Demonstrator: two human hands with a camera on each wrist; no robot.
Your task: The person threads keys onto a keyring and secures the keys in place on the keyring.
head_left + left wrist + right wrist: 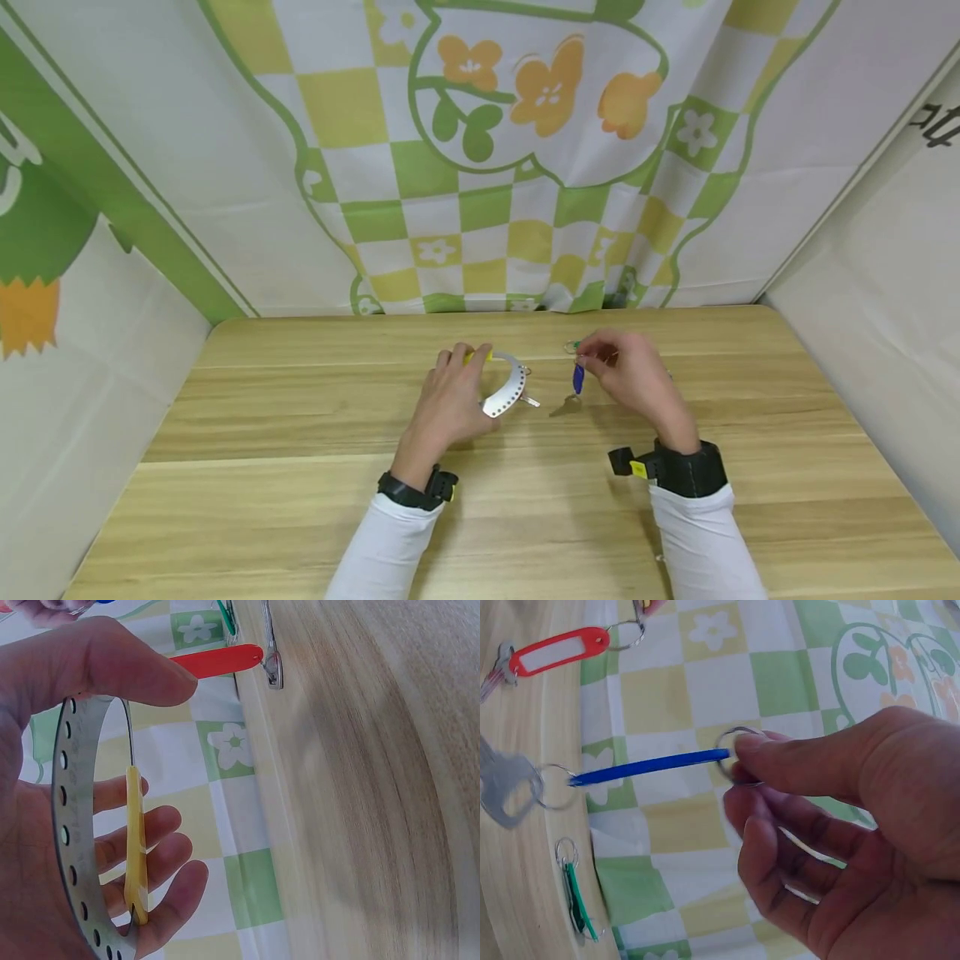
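My left hand (pixel 450 396) grips a curved metal key holder band (pixel 512 392) with a row of holes and a yellow grip (pixel 136 840). From this band hangs a red key tag (pixel 561 651) with a key (pixel 502 664); in the left wrist view the thumb lies across part of the tag. Between thumb and fingertips, my right hand (pixel 637 375) pinches the split ring (pixel 739 780) of a blue key tag (pixel 649 766). A silver key (pixel 508 787) dangles from the tag's other ring, just right of the band.
A green key tag (pixel 577 900) with rings lies on the wooden table (pixel 300 500) near its back edge, behind my right fingers. A patterned curtain (pixel 480 208) hangs directly behind the table. White cloth walls (pixel 862 250) stand at both sides.
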